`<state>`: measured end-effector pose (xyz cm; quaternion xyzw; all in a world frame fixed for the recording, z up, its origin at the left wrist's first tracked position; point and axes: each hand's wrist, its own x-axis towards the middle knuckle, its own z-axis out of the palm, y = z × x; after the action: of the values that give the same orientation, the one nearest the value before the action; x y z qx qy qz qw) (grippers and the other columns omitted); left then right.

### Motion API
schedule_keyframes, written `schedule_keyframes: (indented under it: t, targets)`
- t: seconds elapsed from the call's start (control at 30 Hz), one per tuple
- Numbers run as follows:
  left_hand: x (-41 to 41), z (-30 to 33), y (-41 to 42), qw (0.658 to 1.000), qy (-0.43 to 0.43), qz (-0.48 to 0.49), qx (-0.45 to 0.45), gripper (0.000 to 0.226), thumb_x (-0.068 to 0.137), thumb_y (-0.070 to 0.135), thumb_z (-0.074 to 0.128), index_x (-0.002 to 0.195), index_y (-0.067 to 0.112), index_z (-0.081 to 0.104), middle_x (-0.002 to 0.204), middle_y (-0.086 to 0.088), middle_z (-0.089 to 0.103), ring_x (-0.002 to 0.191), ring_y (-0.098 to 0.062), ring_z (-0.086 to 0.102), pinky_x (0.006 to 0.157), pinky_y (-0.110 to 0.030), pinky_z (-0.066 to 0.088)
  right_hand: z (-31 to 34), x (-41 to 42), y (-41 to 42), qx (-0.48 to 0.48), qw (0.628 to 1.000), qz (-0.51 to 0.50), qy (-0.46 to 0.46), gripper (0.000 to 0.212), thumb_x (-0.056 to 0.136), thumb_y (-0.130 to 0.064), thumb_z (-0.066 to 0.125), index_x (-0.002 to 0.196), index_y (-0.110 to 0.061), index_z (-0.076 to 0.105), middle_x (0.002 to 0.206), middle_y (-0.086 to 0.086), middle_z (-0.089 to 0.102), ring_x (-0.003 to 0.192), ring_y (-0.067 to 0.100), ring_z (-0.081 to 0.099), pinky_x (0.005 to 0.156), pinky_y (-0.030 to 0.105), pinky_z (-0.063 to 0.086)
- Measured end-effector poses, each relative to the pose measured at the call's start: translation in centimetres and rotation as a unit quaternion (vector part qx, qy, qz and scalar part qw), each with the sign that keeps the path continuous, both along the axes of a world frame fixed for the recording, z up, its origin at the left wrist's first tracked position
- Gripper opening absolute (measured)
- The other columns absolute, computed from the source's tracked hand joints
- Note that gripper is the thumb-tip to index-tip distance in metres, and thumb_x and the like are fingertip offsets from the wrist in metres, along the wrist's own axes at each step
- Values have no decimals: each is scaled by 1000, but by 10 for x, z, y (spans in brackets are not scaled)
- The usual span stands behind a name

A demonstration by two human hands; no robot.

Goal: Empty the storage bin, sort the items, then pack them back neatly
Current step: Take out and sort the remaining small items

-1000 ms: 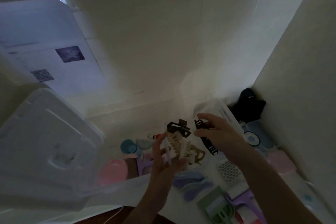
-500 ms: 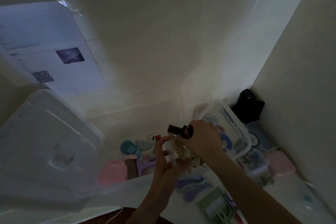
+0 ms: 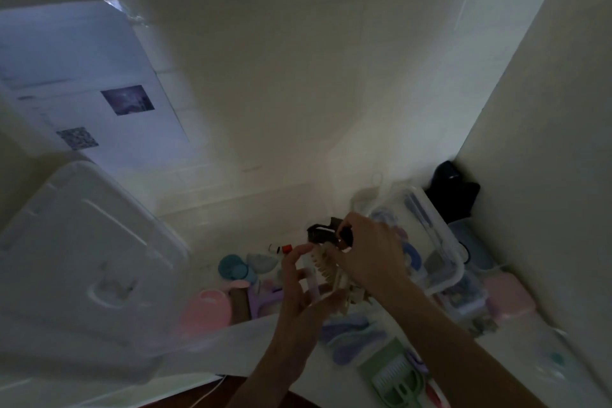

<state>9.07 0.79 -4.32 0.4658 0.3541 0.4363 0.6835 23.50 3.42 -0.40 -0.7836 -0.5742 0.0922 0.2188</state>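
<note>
My left hand holds several cream and white hair claw clips upright in its curled fingers. My right hand pinches a black hair claw clip at the top of that bunch. Just behind my right hand stands a small clear storage bin with blue and purple items inside. A large clear bin lid lies at the left.
On the white surface lie teal round cases, a pink case, purple combs, a green brush and a pink box. A black object sits in the back right corner against the wall. A printed sheet lies far left.
My right hand moved left from near the small bin onto the bunch in my left hand, bringing a black clip against the cream clips. The small clear bin came into view behind it.
</note>
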Motion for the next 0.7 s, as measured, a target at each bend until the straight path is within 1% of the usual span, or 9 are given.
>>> schedule_keyframes:
  t: [0.1,0.2,0.27,0.33,0.4,0.47,0.57,0.63,0.7]
  targets:
    - [-3,-2,0,1000,11,-10,9,70,72,1,75,126,39,51,144,-13,46,122,-29,58,86,-44,58,-5,2,2,-1,999,-2,37,21,79,-41,72,87,-28,57,84,-8,68,76,10,65,66,23,52]
    - [-7,-1,-1,1000,-4,-23,-6,72,78,-2,76,132,35,48,144,-11,47,116,-24,63,83,-37,57,-3,7,2,-29,996,26,87,17,74,-35,76,82,-29,62,81,-9,69,76,9,66,68,24,55]
    - [-9,-1,-1,1000,4,-25,-10,73,76,9,82,133,41,48,145,-10,46,117,-23,63,82,-35,57,7,12,-3,-39,989,58,132,12,73,-28,77,83,-25,71,81,-8,71,76,6,66,72,25,56]
    - [-11,-4,1,999,21,-11,-21,75,75,14,85,131,47,48,145,-10,45,114,-22,64,78,-34,57,21,18,-6,-46,973,89,207,10,77,-22,78,86,-24,76,79,-7,74,75,4,68,70,19,55]
    - [-13,-8,3,999,18,-15,-27,77,73,16,85,132,47,46,148,-13,41,111,-25,67,78,-38,58,32,24,-6,-57,951,105,286,7,81,-17,77,87,-21,78,77,-4,75,72,7,70,66,16,54]
    - [-15,-11,2,999,11,-27,-22,80,73,11,86,134,44,46,151,-15,36,108,-29,68,81,-45,57,33,31,-1,-63,958,122,254,7,82,-16,76,85,-22,78,77,-5,75,73,7,70,69,20,55]
    - [-13,-12,1,1000,3,-26,-14,76,73,11,84,132,42,48,149,-17,39,105,-30,70,78,-40,58,32,34,8,-95,977,149,120,4,80,-26,72,81,-28,75,77,-11,71,73,4,66,70,27,55]
    - [-12,-15,0,999,-2,-28,-14,76,74,9,84,133,41,48,150,-19,38,106,-31,69,79,-40,57,35,33,12,-134,975,160,78,7,80,-26,68,82,-24,75,76,-6,71,72,10,67,70,35,59]
    - [-12,-15,0,999,6,-35,-18,80,76,3,82,136,42,45,151,-19,35,111,-33,67,84,-44,57,39,31,16,-170,969,172,48,11,79,-24,66,82,-19,75,76,1,72,70,14,67,68,37,59]
